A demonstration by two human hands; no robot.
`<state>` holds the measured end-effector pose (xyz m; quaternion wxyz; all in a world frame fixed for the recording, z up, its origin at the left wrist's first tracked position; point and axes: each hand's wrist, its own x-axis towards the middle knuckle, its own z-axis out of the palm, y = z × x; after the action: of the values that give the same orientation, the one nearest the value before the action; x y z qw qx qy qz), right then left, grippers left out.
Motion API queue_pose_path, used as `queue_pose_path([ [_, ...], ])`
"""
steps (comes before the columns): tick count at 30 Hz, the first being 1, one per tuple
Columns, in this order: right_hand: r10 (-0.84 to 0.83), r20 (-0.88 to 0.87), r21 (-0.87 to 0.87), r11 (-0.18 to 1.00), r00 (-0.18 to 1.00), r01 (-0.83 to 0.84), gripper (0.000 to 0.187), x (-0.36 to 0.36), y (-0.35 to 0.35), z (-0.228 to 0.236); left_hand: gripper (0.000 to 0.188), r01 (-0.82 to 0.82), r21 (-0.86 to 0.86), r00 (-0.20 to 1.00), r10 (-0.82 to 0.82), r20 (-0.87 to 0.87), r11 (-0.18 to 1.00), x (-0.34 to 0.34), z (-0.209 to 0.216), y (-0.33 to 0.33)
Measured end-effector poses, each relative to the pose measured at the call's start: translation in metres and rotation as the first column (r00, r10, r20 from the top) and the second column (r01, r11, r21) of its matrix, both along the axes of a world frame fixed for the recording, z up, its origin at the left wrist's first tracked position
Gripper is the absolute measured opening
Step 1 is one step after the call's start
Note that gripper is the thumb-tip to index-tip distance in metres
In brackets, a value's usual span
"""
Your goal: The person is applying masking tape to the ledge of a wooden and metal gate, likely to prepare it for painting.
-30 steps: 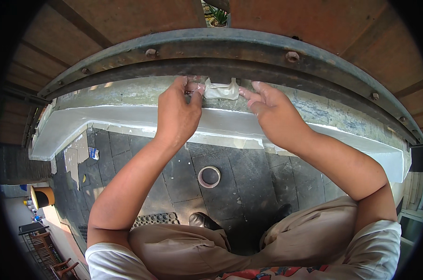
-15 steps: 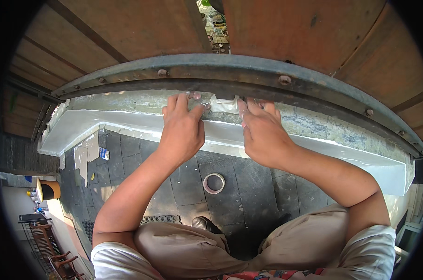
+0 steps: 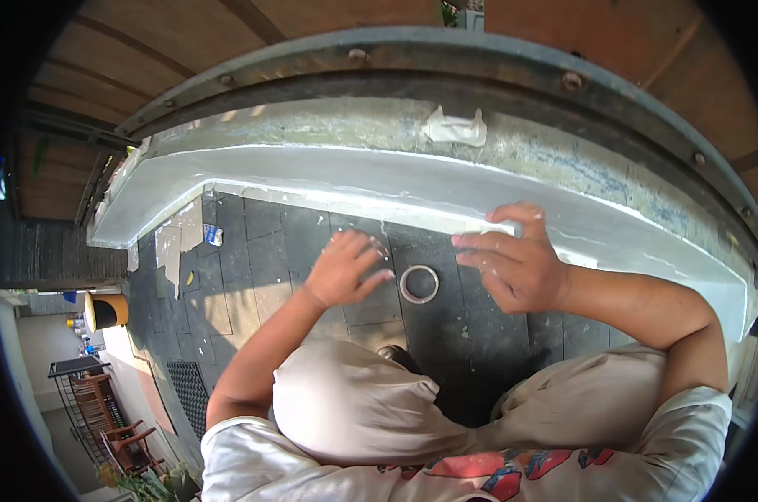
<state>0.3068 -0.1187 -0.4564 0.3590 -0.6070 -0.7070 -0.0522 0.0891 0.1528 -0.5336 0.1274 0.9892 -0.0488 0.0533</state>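
Left of centre, I log the left hand (image 3: 345, 268) back uppermost, fingers splayed. Right of centre, the right hand (image 3: 519, 263) stands apart, fingers bent but parted, below a white piece (image 3: 457, 130).

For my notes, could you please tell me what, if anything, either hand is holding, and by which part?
The left hand is empty and open; the right hand also appears empty, loosely bent.

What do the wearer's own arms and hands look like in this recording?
The left hand and right hand are ungloved, with whitish smears on the fingers. Both forearms are bare, with no watch or bracelet visible. Short, loose white sleeves cover the upper arms.
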Motion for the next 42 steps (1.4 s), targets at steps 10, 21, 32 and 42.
queue_pose_path([
  [10,-0.201,-0.278,-0.678,0.734,0.939,-0.044,0.039,-0.023,-0.023,-0.050,0.026,0.004,-0.332,0.984,-0.062,-0.166,0.943,0.004,-0.048,-0.036],
  [21,-0.339,-0.512,-0.359,0.919,0.789,0.162,0.056,-0.012,0.001,0.055,0.026,-0.007,-0.696,0.998,-0.044,-0.055,0.718,0.058,0.105,-0.067],
  [32,-0.333,-0.375,-0.224,0.938,0.865,0.264,0.031,-0.012,-0.007,0.078,0.020,0.196,-0.433,0.936,-0.036,0.350,0.880,0.078,0.103,-0.092],
  [42,-0.375,-0.372,-0.094,0.925,0.849,0.368,0.017,-0.022,-0.006,0.048,0.017,0.012,-0.626,0.977,0.124,0.173,0.780,0.068,0.084,-0.092],
])
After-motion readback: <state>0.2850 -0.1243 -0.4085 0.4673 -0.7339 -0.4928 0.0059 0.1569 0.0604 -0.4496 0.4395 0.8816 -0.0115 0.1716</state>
